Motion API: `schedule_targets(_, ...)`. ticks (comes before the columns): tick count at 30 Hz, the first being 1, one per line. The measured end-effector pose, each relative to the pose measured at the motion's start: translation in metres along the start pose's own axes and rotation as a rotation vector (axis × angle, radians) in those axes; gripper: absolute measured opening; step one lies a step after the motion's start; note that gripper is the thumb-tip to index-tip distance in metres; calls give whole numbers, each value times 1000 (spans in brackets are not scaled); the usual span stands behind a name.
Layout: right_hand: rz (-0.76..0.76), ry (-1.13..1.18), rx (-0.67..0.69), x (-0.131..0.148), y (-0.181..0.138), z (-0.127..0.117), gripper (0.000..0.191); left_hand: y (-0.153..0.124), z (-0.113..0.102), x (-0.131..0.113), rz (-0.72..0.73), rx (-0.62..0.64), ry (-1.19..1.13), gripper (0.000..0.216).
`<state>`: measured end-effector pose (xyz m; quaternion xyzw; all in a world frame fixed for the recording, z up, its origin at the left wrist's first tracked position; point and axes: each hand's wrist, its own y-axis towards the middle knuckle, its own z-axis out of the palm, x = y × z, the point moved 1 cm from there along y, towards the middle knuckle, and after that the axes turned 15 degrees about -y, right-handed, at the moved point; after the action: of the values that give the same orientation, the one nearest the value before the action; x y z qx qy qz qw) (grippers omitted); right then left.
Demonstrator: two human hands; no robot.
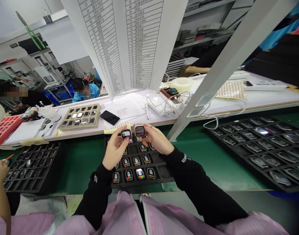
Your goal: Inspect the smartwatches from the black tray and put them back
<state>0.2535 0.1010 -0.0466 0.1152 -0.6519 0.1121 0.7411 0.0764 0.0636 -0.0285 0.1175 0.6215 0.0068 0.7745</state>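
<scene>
My left hand (115, 149) is closed on a square smartwatch (126, 134) without a strap, its screen lit with green and white. In my right hand (157, 137) is a second smartwatch (140, 131), with a darker, dimly lit screen. Both are held side by side just above a black foam tray (164, 169). Rows of similar watch faces lie in that tray, many with lit screens, such as the watch face (140, 173) in the front row. My hands hide part of the tray's back rows.
Black trays of watches stand right (247, 153) and left (49, 176). A co-worker's hand (0, 171) holds an orange stick. On the raised shelf lie a phone (110, 117), a beige tray (97, 114) and cables. A metal post (213, 75) and hanging paper sheets (120, 42) stand in front.
</scene>
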Motion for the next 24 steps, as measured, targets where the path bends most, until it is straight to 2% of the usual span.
schedule_targets(8,-136,-65,32,30,9,-1,47,21,6,-25,190,-2,92,50)
schedule_targets(24,-173,-38,52,37,2,-2,45,15,13,-31,222,-30,125,49)
